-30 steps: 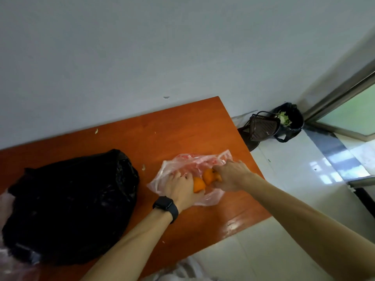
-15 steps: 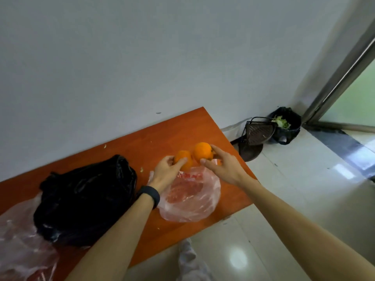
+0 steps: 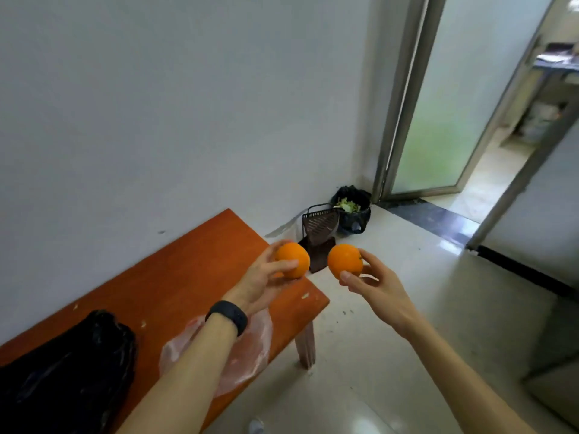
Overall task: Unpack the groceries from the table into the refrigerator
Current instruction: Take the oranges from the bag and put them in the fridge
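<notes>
**Two oranges held in the air at the bench's far end, one in each grip.**
Nearest, at 8 o'clock, a black bag (image 3: 62, 371) lies on the orange-brown bench (image 3: 194, 270). A crumpled clear plastic bag (image 3: 252, 349) sits just beside it at its 3 o'clock, partly under the left forearm, which bears a dark wristband (image 3: 227, 316). Farther on, the left grip (image 3: 260, 283), fingers and thumb curled, clasps the first orange (image 3: 293, 260) above the bench's far corner. The right grip (image 3: 376, 292) pinches the second orange (image 3: 344, 260) over the floor (image 3: 407, 324), at the first's 3 o'clock, near but apart. Beyond, at 12 o'clock, a dark dustpan (image 3: 321, 227) stands by a black bin bag (image 3: 352, 214) beside a frosted door (image 3: 438, 120).
</notes>
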`<move>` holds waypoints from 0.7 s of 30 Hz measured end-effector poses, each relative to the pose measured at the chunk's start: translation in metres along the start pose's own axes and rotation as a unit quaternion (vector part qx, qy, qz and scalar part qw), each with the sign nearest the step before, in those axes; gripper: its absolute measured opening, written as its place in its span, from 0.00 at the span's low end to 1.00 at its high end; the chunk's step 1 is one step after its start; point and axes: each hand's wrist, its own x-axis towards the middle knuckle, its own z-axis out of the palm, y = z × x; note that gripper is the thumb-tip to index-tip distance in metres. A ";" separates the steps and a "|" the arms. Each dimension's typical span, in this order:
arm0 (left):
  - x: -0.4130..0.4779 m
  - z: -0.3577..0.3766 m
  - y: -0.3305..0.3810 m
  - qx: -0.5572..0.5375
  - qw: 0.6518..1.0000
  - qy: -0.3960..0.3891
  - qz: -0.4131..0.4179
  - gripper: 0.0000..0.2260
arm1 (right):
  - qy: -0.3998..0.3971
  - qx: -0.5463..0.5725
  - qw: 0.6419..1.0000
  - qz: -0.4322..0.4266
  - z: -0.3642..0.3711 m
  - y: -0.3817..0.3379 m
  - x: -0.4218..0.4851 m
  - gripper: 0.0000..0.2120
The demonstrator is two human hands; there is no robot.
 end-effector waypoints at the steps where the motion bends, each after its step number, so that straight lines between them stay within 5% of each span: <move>1: 0.006 0.021 -0.002 0.026 0.999 -0.018 0.000 0.29 | 0.022 -0.014 1.000 0.002 -0.021 0.004 -0.010 0.27; 5: 0.025 0.105 -0.017 0.130 0.987 -0.089 -0.019 0.32 | 0.110 -0.054 0.992 0.010 -0.099 0.028 -0.056 0.31; 10: 0.038 0.214 -0.045 0.330 0.929 -0.161 0.042 0.32 | 0.203 -0.122 0.971 0.021 -0.181 0.045 -0.110 0.30; 21: 0.029 0.458 -0.095 0.419 0.780 -0.372 0.279 0.30 | 0.430 -0.190 0.882 0.020 -0.335 0.048 -0.239 0.32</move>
